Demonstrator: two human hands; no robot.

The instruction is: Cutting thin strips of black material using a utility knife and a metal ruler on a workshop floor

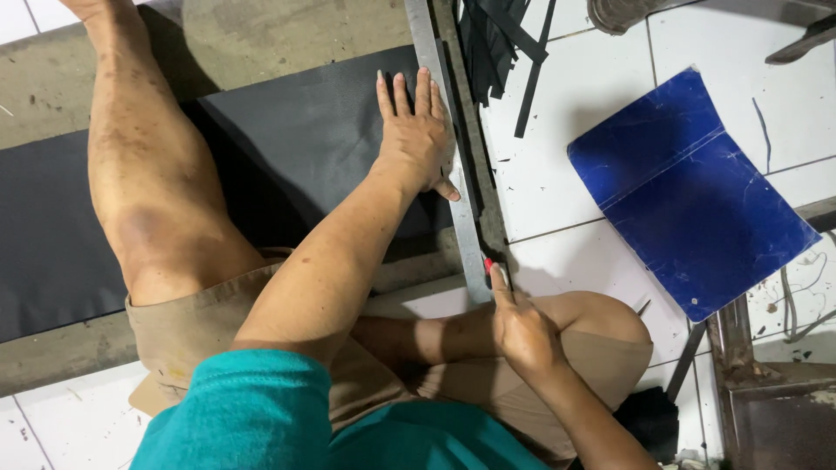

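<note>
1. A black sheet (305, 130) is seen spread flat on a board (261, 35) on the floor, running from the left edge of the view to the board's right edge. A bare leg of the person lies across its left part.
2. The left hand (418, 130) is laid flat, fingers spread wide and palm down, on the sheet's right margin and on a long metal ruler (457, 191); nothing is gripped, the ruler is only pressed down.
3. The ruler runs along the right edge of the sheet, from the far edge of the board to its near edge.
4. The right hand (521, 329) is closed narrowly on a small cutter with a red tip (488, 264), the forefinger stretched along it. The tip is set against the ruler's right side at its near end.
5. Judged from the tip's place at the near end: either the cut along this line is barely begun or it is just finished; which of these cannot be told, as no open slit is visible.
6. A pile of narrow black strips (496, 39) lies on the white tiles just beyond the board's right edge, so several strips appear already cut.
7. Much of the sheet is left uncut.
8. A blue folder (688, 191) lies well apart on the tiles, to the right.
</note>
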